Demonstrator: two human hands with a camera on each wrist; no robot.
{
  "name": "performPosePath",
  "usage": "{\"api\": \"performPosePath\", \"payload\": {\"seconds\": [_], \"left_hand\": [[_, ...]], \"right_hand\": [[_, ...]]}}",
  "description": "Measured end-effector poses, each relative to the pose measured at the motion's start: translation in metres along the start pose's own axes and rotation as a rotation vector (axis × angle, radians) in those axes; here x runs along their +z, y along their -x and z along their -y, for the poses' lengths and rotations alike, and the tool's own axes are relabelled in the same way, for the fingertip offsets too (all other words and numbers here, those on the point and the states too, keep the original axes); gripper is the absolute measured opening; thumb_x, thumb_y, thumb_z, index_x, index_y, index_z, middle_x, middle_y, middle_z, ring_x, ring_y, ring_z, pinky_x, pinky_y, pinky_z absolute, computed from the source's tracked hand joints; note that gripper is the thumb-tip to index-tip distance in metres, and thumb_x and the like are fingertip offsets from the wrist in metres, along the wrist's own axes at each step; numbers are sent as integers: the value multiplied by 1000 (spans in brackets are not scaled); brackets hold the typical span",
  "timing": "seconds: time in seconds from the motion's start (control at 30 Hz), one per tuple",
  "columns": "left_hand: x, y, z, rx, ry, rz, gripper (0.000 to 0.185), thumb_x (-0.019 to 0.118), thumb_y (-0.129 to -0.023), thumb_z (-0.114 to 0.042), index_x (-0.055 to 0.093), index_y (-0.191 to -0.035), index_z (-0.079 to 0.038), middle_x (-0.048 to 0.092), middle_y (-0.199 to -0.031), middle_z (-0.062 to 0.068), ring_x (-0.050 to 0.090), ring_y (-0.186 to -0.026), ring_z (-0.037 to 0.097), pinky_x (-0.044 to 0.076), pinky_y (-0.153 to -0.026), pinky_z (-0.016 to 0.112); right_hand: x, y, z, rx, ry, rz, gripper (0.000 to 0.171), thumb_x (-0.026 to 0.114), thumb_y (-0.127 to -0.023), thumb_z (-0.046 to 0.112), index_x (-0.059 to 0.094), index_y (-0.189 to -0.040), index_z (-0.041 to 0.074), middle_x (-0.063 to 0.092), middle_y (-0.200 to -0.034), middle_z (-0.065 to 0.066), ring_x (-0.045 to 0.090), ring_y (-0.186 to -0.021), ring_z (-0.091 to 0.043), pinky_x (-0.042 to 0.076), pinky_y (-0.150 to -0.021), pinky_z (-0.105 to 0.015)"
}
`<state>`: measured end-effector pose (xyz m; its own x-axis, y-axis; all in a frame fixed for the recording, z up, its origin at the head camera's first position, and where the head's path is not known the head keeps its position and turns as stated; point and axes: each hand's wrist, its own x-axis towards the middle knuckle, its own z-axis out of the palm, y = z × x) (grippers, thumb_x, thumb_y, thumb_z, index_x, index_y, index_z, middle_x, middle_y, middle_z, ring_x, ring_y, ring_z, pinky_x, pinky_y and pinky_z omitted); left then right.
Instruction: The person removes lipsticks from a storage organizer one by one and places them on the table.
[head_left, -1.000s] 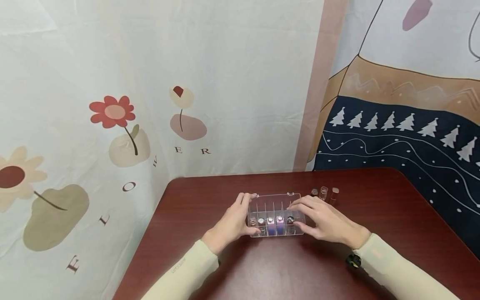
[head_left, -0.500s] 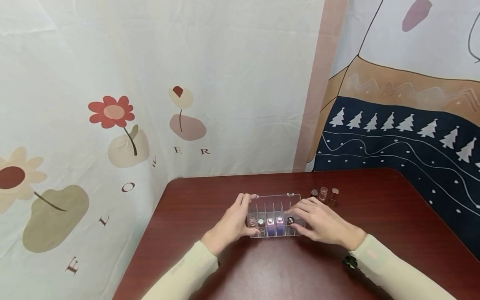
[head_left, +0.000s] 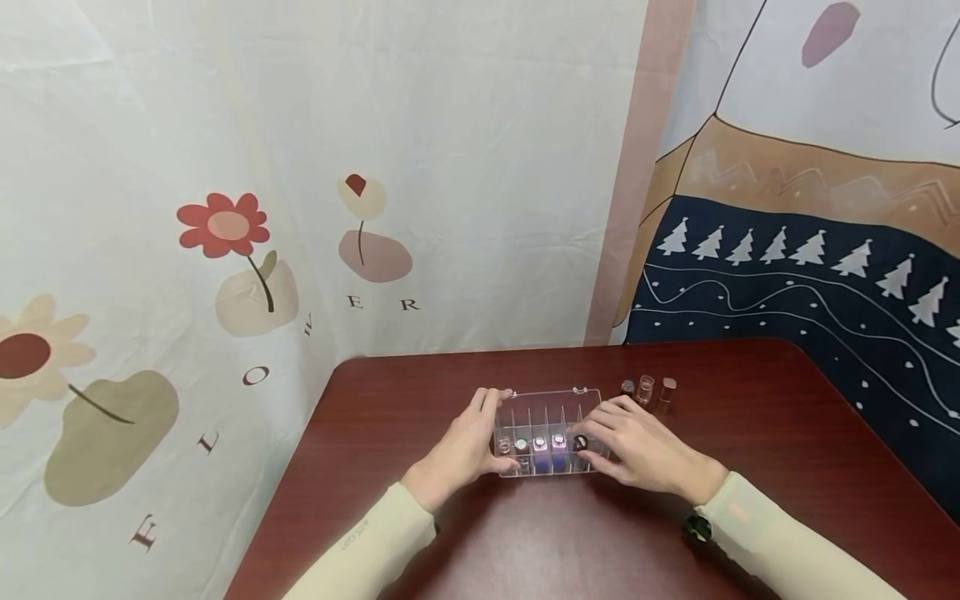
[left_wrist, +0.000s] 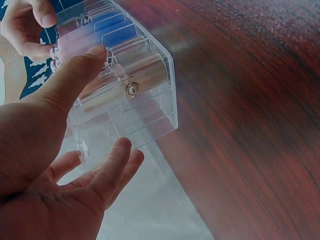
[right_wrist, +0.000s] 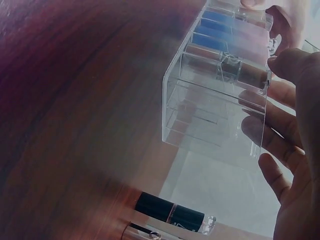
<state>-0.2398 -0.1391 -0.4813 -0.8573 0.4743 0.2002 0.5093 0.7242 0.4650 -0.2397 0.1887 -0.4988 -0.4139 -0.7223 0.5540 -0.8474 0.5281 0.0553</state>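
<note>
A clear acrylic organizer (head_left: 547,414) with divided slots sits on the dark red table (head_left: 750,442). Several lipsticks (head_left: 540,442) stand in its front row. My left hand (head_left: 501,429) grips its left end, thumb at the front and fingers along the back. The left wrist view shows the thumb (left_wrist: 80,70) on the organizer (left_wrist: 145,115) and the fingers (left_wrist: 117,160) behind it. My right hand (head_left: 592,435) grips the right end the same way. In the right wrist view its fingers (right_wrist: 270,140) lie against the organizer's (right_wrist: 200,115) side wall.
Three more lipsticks (head_left: 647,388) stand on the table just right of the organizer; one black tube (right_wrist: 170,212) shows in the right wrist view. Printed cloth hangs behind the table. The table's left edge (head_left: 300,467) runs close to my left arm.
My right hand has slid a little to the left along the organizer, and the organizer has shifted slightly left with it. My left hand has stayed in place.
</note>
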Motion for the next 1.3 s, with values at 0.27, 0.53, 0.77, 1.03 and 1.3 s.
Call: {"api": "performPosePath", "payload": {"seconds": [0.27, 0.53, 0.77, 1.03, 1.3], "left_hand": [[0, 0, -1, 1, -15, 2, 107, 112, -79, -22, 48, -162, -2, 60, -149, 22, 75, -101, 30, 69, -101, 48], [1, -1, 0, -7, -5, 3, 108, 112, -78, -22, 48, -163, -3, 60, -151, 20, 76, -106, 33, 69, -102, 49], [1, -1, -1, -10, -5, 4, 107, 112, -79, -23, 48, -163, -4, 60, -151, 21, 75, -102, 31, 69, -101, 49], [1, 0, -1, -9, -5, 1, 107, 112, -79, -21, 48, -163, -4, 60, -151, 23, 75, -99, 30, 70, -100, 49], [1, 0, -1, -7, -9, 0, 107, 112, -79, -21, 48, -163, -4, 60, -151, 22, 75, -100, 30, 70, -100, 49]], "right_hand": [[1, 1, 0, -8, 15, -2, 34, 98, -91, 26, 86, -122, 21, 83, -109, 10, 74, -105, -10, 58, -101, -42], [2, 2, -1, -17, 31, -12, 32, 99, -89, 26, 87, -119, 21, 82, -105, 10, 73, -102, -10, 58, -100, -42], [4, 2, -2, -25, 23, -29, 30, 99, -89, 25, 86, -116, 21, 81, -103, 10, 73, -100, -10, 58, -99, -42], [2, 1, -1, -19, -10, -33, 25, 97, -94, 25, 86, -116, 22, 81, -104, 12, 73, -101, -8, 57, -101, -42], [2, -1, -1, -12, -6, -26, 22, 96, -95, 23, 86, -115, 23, 82, -103, 12, 73, -99, -7, 57, -101, -41]]}}
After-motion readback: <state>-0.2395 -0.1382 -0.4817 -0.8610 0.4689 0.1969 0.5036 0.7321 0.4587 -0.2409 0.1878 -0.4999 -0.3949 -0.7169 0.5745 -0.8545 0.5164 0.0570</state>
